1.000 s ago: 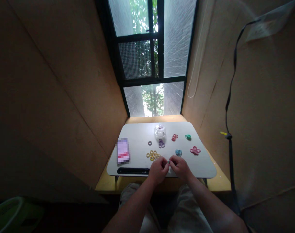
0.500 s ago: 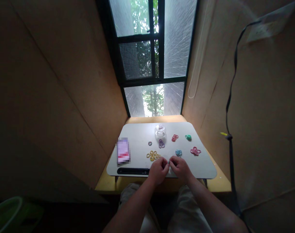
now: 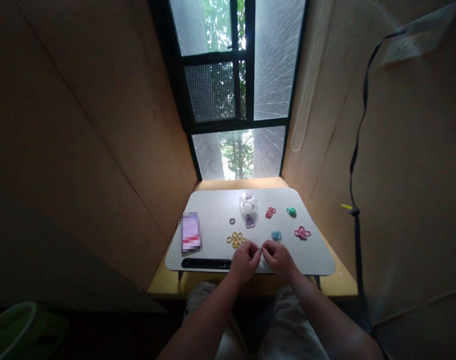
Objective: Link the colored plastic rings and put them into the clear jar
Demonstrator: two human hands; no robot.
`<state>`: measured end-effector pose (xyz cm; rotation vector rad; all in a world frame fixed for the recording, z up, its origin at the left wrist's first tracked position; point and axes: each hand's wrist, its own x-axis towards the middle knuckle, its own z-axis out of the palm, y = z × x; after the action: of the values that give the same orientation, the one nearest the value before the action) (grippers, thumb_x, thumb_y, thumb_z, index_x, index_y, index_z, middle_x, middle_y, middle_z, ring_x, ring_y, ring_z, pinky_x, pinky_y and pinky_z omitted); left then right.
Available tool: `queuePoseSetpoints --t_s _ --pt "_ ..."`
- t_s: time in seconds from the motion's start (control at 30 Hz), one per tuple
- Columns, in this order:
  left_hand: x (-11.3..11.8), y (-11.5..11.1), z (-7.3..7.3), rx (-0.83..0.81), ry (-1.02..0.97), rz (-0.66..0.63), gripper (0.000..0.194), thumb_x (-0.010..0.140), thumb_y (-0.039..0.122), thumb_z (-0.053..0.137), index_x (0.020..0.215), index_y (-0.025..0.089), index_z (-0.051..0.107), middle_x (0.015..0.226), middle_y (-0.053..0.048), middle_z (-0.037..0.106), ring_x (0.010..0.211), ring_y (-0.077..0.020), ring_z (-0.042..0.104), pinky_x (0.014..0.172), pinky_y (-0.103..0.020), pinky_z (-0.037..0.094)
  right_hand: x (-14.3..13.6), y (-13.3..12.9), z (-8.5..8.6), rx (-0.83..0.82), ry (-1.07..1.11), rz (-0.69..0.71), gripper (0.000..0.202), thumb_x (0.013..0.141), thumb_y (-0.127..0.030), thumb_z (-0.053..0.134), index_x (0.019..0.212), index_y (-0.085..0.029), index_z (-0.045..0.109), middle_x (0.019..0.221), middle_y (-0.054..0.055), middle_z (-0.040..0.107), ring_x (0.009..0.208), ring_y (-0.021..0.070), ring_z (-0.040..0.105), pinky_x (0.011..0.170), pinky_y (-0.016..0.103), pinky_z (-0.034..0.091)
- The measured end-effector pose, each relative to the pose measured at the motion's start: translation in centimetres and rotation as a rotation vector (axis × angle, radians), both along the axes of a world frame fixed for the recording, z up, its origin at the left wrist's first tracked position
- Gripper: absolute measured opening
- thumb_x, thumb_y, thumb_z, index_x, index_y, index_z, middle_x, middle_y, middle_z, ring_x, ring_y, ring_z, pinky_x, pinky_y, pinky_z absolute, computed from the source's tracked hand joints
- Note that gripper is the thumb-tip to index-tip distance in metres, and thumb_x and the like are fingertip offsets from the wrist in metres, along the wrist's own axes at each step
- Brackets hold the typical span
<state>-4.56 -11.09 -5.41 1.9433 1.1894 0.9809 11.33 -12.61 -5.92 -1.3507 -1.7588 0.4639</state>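
Note:
Near the front edge of a white lap table (image 3: 212, 205), my left hand (image 3: 246, 260) and my right hand (image 3: 278, 259) meet, fingers pinched together. Between the fingertips is a tiny bluish bit, too small to name. Small yellow rings (image 3: 236, 240) lie just beyond my left hand, and a light-blue cluster of rings (image 3: 276, 235) just beyond my right. Farther back are purple rings (image 3: 249, 221), a single dark ring (image 3: 232, 221), red rings (image 3: 270, 213), a green bunch (image 3: 291, 212) and pink rings (image 3: 302, 233). A clear round jar (image 3: 248, 204) stands behind the purple ones.
A blurred pinkish-purple phone-shaped item (image 3: 190, 232) lies at the table's left. A black slot (image 3: 205, 263) runs along the front left edge. The table stands on a yellow ledge (image 3: 346, 285) below a window. A black cord (image 3: 357, 250) hangs at right; a green basket (image 3: 13, 330) sits lower left.
Both hands stay pinched together in the same place, with only a very slight shift at the fingertips. The rings and the jar have not moved.

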Motion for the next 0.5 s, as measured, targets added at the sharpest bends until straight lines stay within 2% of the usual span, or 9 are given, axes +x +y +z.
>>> queuePoseSetpoints --t_s 0.5 --pt "0.28 0.46 -0.4 -0.034 -0.062 0.055 0.012 0.082 0.029 0.054 0.077 0.018 0.055 0.07 0.001 0.059 0.064 -0.0116 0.054 0.062 -0.024 0.039 -0.14 0.06 -0.16 0.004 0.016 -0.01 0.018 0.082 -0.026 0.051 0.065 -0.02 0.052 0.058 -0.003 0.05 0.056 0.0122 0.046 0.055 0.024 0.035"
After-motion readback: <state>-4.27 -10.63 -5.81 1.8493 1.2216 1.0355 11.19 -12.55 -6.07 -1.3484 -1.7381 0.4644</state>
